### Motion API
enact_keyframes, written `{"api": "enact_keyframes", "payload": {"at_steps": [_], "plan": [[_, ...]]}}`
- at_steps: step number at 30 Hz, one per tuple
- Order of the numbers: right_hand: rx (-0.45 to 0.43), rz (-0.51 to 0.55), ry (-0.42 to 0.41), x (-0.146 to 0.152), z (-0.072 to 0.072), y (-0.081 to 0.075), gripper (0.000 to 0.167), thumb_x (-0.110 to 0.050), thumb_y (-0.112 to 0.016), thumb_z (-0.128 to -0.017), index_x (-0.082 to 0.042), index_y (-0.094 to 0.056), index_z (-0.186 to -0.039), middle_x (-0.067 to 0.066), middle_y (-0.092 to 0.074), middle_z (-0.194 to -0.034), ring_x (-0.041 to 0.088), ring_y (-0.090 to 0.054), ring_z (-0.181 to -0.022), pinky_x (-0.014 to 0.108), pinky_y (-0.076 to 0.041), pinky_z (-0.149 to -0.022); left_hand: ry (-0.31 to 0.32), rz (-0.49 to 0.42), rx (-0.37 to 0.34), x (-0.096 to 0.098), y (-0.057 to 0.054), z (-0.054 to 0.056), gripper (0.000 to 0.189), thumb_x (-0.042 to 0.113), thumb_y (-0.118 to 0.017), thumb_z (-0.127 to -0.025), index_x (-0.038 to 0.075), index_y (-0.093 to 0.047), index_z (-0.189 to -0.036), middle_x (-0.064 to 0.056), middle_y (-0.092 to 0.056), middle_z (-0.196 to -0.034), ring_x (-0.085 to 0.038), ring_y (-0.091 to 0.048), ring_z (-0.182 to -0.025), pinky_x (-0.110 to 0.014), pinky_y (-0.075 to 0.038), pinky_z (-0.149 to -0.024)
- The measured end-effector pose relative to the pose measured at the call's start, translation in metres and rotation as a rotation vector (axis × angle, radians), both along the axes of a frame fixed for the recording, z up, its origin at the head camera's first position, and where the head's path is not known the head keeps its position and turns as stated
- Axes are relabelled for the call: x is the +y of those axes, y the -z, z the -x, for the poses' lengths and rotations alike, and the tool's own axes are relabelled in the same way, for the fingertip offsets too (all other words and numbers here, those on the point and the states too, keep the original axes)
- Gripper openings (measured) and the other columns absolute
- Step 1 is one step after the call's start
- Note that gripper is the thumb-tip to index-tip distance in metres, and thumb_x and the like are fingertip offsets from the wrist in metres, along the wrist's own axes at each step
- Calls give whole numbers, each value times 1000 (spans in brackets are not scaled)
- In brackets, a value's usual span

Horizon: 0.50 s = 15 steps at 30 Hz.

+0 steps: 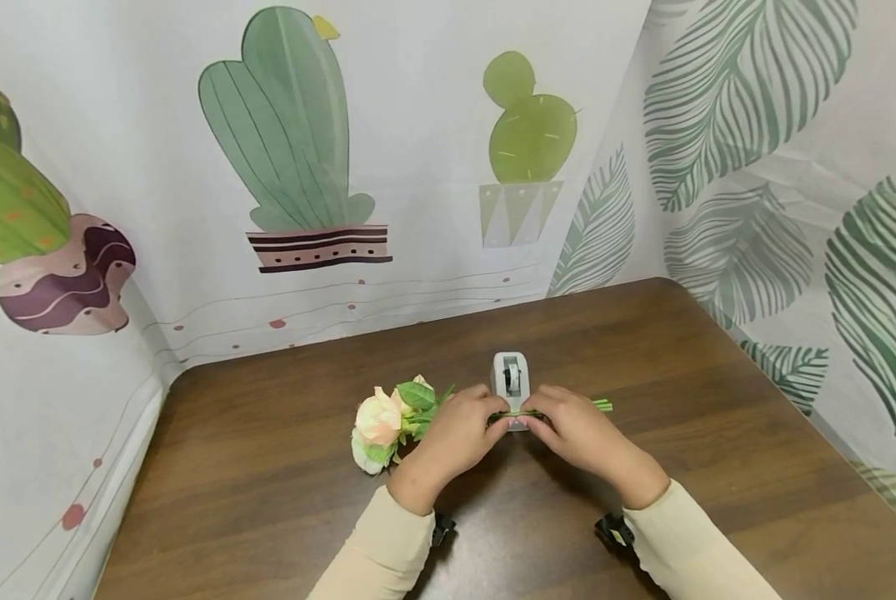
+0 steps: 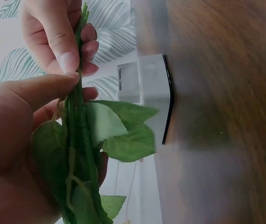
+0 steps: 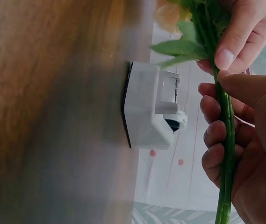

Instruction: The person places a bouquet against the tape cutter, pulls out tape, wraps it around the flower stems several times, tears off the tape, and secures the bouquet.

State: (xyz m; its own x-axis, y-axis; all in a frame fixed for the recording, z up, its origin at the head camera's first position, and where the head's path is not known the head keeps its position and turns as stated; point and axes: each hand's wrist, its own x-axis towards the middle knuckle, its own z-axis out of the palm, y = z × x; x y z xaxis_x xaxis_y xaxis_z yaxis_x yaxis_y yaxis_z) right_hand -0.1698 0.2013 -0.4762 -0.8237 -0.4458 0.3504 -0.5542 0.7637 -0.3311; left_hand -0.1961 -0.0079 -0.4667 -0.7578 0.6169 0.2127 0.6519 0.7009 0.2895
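Both hands grip a small bunch of flowers with pale peach and cream blooms (image 1: 378, 418) toward the left. Its green stems (image 3: 226, 163) run sideways between the hands, and the cut ends poke out past the right hand (image 1: 578, 425). The left hand (image 1: 455, 433) holds the stems just below the leaves (image 2: 128, 128), fingers curled round them. In the right wrist view, the right hand's fingers (image 3: 214, 133) wrap the bare lower stems. The two thumbs nearly meet. Just beyond the hands stands a white tape dispenser (image 1: 511, 375) with a roll of tape in it.
The brown wooden table (image 1: 267, 500) has its back edge against a hanging cloth (image 1: 417, 167) printed with cacti. Another cloth (image 1: 755, 158) with leaf prints hangs along the right side. Dark wrist devices (image 1: 614, 531) sit at the sleeve cuffs.
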Motion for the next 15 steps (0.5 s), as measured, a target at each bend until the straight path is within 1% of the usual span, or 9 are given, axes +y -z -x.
{"api": "enact_keyframes", "payload": {"at_steps": [3, 7, 11, 15], "plan": [[-14, -10, 6, 0, 0, 1, 7, -23, -71, -96, -16, -70, -96, -8, -61, -87, 6, -54, -78, 30, -50, -72, -9, -3, -7, 0, 0, -1, 21, 34, -65, -99, 21, -76, -110, 3, -63, -97, -15, -59, -87, -35, -50, -82], [-20, -26, 9, 0, 0, 1, 7, -23, -70, -96, -16, -70, -96, -8, -61, -88, 7, -55, -79, 30, -50, -72, -8, -17, 2, 1, 1, -1, 20, 34, -66, -99, 20, -78, -108, 2, -56, -99, -14, -48, -86, -29, -46, -77], [-14, -44, 18, 0, -1, -1, 7, -23, -71, -96, -16, -70, -95, -8, -62, -89, 9, -57, -81, 32, -51, -73, -3, -28, 46, 2, 2, -1, 18, 33, -69, -97, 20, -79, -105, 0, -52, -100, -15, -43, -88, -29, -42, -79], [8, -64, 32, -1, -2, -2, 8, -23, -72, -94, -16, -69, -94, -7, -62, -88, 10, -59, -82, 32, -52, -72, 7, -26, 96, 4, 3, -1, 17, 31, -70, -96, 18, -79, -103, -1, -55, -105, -18, -48, -96, -31, -46, -86]]}}
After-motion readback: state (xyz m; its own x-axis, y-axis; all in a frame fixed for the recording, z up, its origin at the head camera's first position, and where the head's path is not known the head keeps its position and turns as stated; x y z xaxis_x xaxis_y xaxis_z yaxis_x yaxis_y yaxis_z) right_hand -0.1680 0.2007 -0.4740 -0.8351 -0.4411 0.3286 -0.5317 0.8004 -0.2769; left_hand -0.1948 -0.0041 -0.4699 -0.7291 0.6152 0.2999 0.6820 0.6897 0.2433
